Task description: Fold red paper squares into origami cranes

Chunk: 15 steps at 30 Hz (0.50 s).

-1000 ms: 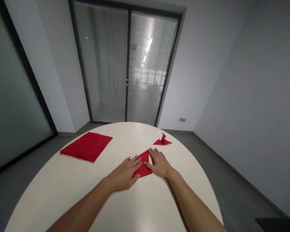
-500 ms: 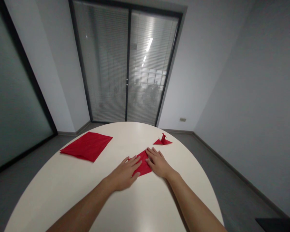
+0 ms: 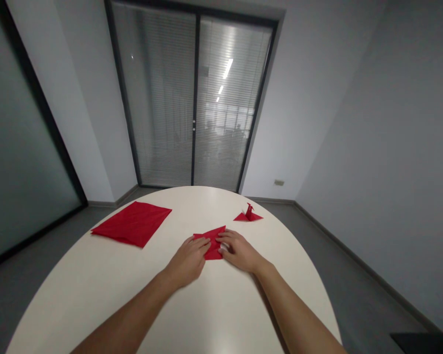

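Observation:
A small folded piece of red paper point(image 3: 214, 237) lies on the table between my two hands. My left hand point(image 3: 189, 259) presses its left side, fingers together on top and the thumb mostly hidden. At the paper's right edge my right hand point(image 3: 241, 250) has curled fingers and thumb on a fold, with a small pale gap between them. A red paper crane point(image 3: 249, 215) stands beyond my right hand, wings spread. Off to the left lies a larger red sheet point(image 3: 135, 223), flat, its near-left edges looking layered.
The round white table point(image 3: 192, 314) curves away to both sides. Behind it stand a dark-framed glass partition with blinds point(image 3: 162, 108) and pale walls. A dark flat object point(image 3: 424, 341) shows at the bottom right corner.
My left hand's fingers have drawn together and its thumb has tucked in. The right fingers have curled at the paper's edge. The paper's visible outline has changed, its lower edge now higher.

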Available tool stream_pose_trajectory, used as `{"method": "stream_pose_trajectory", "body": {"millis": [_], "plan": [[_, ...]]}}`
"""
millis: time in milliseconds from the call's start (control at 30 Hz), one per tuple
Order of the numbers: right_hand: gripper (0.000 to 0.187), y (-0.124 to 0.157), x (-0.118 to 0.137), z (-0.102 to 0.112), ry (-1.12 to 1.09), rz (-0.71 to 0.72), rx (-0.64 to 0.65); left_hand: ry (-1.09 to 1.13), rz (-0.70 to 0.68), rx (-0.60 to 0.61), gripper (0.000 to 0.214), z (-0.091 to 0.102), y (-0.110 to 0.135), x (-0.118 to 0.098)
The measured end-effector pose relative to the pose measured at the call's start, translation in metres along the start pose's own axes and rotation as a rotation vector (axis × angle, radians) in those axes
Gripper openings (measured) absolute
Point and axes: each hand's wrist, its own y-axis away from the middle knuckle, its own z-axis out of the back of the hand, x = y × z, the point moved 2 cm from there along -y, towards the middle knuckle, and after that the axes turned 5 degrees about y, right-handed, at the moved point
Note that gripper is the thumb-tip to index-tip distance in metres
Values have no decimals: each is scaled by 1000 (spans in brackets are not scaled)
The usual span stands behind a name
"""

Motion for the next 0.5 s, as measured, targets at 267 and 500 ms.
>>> {"method": "stream_pose_trajectory", "body": {"millis": [267,500], "plan": [[21,-5,11,8,-11,83,-49,43,41,-89,40,5,-1,0],[18,-3,18,11,-51,71,-29,47,68,-92,25,4,-2,2]]}}
